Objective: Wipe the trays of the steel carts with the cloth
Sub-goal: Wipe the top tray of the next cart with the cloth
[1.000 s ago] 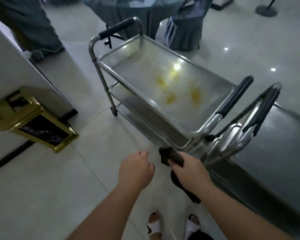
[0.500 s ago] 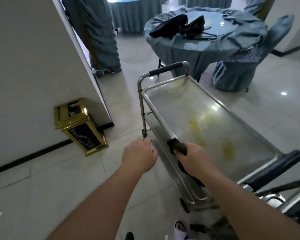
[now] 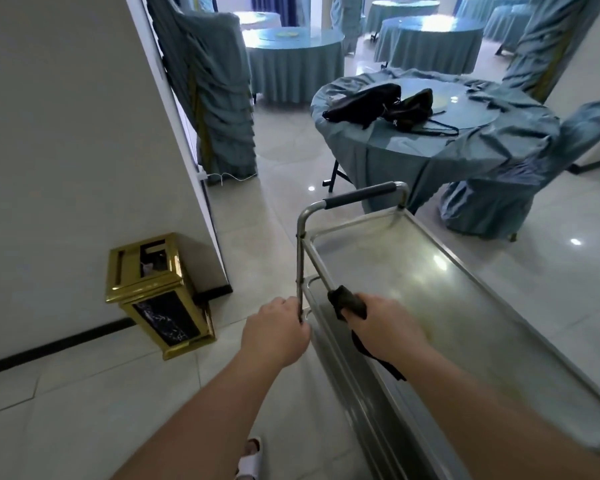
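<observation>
Cloth (image 3: 347, 302) squeezed in your right hand (image 3: 383, 327) over the cart tray (image 3: 440, 306), your left hand (image 3: 274, 336) at nine o'clock gripping the cart post (image 3: 300, 271).

I see a steel cart (image 3: 326, 268) standing on the pale tiled floor (image 3: 84, 410); its top tray (image 3: 465, 306) bears faint yellowish stains. A gold bin (image 3: 156, 296) stands on the floor beside the wall.
</observation>
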Demonstrator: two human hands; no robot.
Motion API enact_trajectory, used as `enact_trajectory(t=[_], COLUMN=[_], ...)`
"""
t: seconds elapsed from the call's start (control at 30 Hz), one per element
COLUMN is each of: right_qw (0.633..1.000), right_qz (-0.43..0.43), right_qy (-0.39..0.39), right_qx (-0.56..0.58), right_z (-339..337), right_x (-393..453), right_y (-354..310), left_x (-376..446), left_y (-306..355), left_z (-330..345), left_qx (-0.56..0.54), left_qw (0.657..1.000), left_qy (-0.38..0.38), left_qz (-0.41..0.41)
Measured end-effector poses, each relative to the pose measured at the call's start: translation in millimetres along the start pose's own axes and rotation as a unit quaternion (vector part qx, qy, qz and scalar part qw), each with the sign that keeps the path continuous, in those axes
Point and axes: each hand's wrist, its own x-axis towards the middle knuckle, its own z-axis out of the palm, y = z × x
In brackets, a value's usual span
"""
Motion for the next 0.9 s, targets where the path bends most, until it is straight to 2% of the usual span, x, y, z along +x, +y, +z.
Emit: enact_trajectory(t=[0.27,0.43,0.67,0.9], right_qw=[0.995,0.987,0.979,0.969], right_qz=[0.095,0.158,0.192,0.217], right_qy=[0.015,0.018,0.036,0.058], right_qx=[-0.004,0.024,0.063,0.101], right_z=[26,39,37,12], right_x=[102,136,211,295], right_y=[-49,-58,-34,11], left_x=[128,189,271,364], left_y=[-81,-105,-86,-18], left_z=[-58,-71,-68,-94], left_qx=[0.051,0.065,0.070,0.050], left_qw=[0.994,0.989,0.980,0.966], left_qy=[-0.025,-0.047,-0.085,-0.102], left_qz=[0.096,0.123,0.168,0.234])
